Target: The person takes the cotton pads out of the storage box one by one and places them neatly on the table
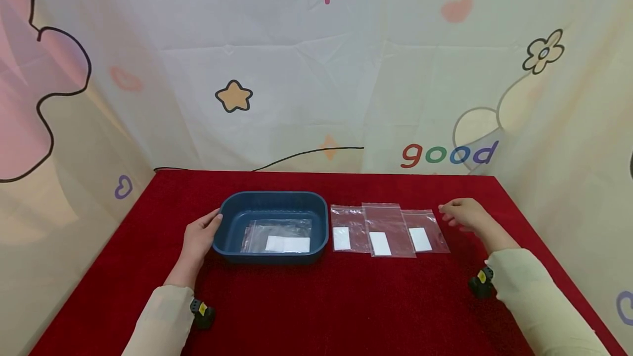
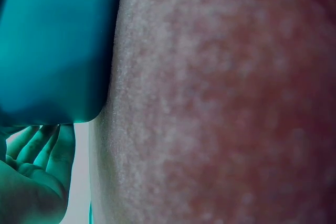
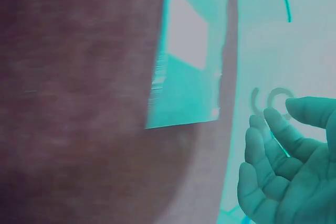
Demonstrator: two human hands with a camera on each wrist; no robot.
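Note:
A blue plastic basin [image 1: 271, 258] stands on the red cloth, with clear zip bags [image 1: 279, 228] bearing white labels lying inside. My left hand [image 1: 199, 238] touches the basin's left end, its fingers fairly straight against the outside and the thumb at the rim. In the left wrist view those fingers [image 2: 59, 153] meet the basin wall, which hides their tips. Right of the basin lie three labelled zip bags, the left bag [image 1: 350, 216], the middle bag [image 1: 390, 220] and the right bag [image 1: 429, 221], overlapping. My right hand [image 1: 467, 216] hovers beside the right bag, loosely bent and holding nothing.
The red cloth [image 1: 326, 306] covers the table. Behind and at both sides hangs a pale printed curtain [image 1: 277, 32] with a star, hearts and the word "good". Dark cameras are strapped at both wrists.

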